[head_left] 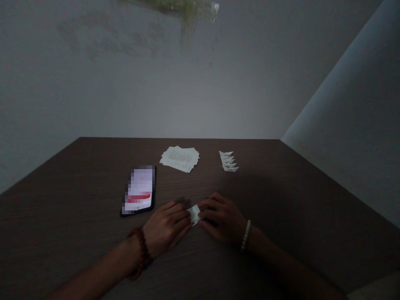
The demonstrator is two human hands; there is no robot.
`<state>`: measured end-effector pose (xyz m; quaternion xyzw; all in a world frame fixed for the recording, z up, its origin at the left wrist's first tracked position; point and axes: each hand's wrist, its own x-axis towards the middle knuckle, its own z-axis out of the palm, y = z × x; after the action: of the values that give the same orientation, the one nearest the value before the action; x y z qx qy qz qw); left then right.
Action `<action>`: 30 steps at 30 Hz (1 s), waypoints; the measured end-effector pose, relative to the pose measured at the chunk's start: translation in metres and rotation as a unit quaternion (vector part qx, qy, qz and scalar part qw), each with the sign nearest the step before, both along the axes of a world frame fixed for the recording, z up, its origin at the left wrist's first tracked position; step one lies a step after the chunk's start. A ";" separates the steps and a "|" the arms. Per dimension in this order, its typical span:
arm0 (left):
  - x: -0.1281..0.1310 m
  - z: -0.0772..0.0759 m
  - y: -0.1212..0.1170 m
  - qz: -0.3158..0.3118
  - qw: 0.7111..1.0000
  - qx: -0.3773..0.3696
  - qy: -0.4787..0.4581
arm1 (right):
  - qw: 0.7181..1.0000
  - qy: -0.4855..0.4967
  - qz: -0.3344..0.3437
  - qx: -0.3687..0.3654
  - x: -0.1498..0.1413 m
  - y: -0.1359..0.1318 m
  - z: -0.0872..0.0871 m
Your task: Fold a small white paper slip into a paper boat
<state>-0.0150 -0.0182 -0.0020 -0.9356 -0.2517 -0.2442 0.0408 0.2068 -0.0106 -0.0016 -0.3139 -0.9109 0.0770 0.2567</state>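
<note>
A small folded piece of white paper lies low over the dark table, between my two hands. The fingers of my left hand are closed on its left side. From the other side, my right hand grips its right edge with bent fingers and thumb. Part of the paper is hidden under the fingertips. Beyond the right hand, several small folded paper boats stand in a close row. A loose stack of printed paper sheets lies farther back, left of the boats.
A phone with a lit, blurred screen lies left of my hands on the brown wooden table. A grey wall rises behind the table's far edge, and another pale surface slopes up at the right.
</note>
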 end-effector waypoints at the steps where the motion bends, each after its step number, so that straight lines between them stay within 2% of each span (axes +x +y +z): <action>1: -0.001 -0.001 0.000 0.005 1.000 -0.013 -0.001 | 1.000 0.002 -0.001 -0.002 0.000 0.000 -0.001; 8: -0.004 0.001 0.005 0.075 0.989 -0.124 -0.010 | 1.000 0.013 0.006 -0.011 0.000 0.000 -0.002; 17: -0.004 -0.001 0.005 0.031 0.991 -0.124 -0.046 | 0.999 0.033 -0.015 -0.029 0.002 0.001 -0.005; 30: -0.006 -0.002 0.009 0.077 0.981 -0.163 -0.065 | 0.995 0.042 -0.072 -0.055 0.001 0.000 -0.006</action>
<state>-0.0207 -0.0097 -0.0039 -0.8898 -0.3613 -0.2562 -0.1101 0.2076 -0.0107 -0.0073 -0.3891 -0.8684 0.1215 0.2822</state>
